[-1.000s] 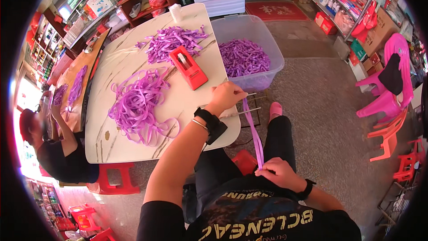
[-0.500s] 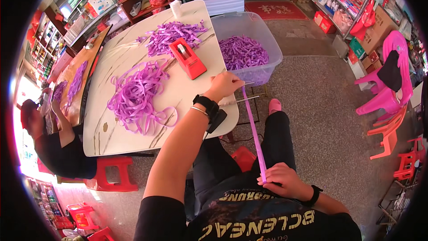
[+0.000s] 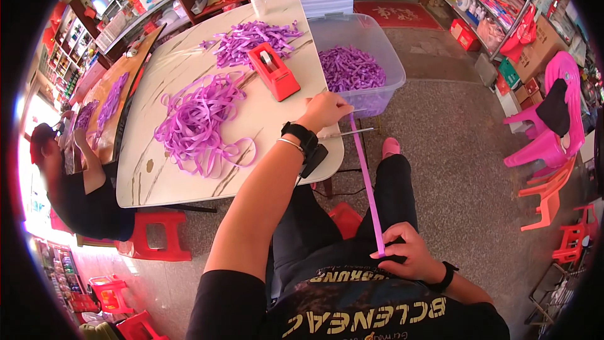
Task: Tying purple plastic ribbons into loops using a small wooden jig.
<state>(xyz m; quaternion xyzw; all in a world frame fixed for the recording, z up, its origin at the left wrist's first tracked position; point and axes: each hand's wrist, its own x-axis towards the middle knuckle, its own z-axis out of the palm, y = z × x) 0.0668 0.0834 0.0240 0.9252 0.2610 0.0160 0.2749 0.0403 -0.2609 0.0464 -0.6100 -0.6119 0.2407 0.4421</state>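
A purple ribbon [image 3: 367, 179] runs taut from the table's right edge down toward my lap. At its upper end my left hand [image 3: 327, 109] is closed on it, beside thin metal rods [image 3: 352, 131] that stick out past the table edge. My right hand [image 3: 410, 255] pinches the lower end between thumb and fingers, just in front of my shirt. On the table left of my left arm lies a loose heap of long purple ribbon [image 3: 200, 119]. Behind it is a pile of short purple ribbon pieces [image 3: 251, 44]. A red tape dispenser [image 3: 275, 72] stands nearest my left hand.
Beyond the corner of the marbled table [image 3: 141, 176], a clear plastic bin [image 3: 393, 66] holds many purple pieces. A white roll [image 3: 258, 5] stands at the back. Another person [image 3: 88, 195] sits at the wooden table on the left. Pink chairs [image 3: 553, 119] stand right.
The table and its things sit slightly higher and farther right in view. Both hands keep hold of the taut ribbon, with little change between them.
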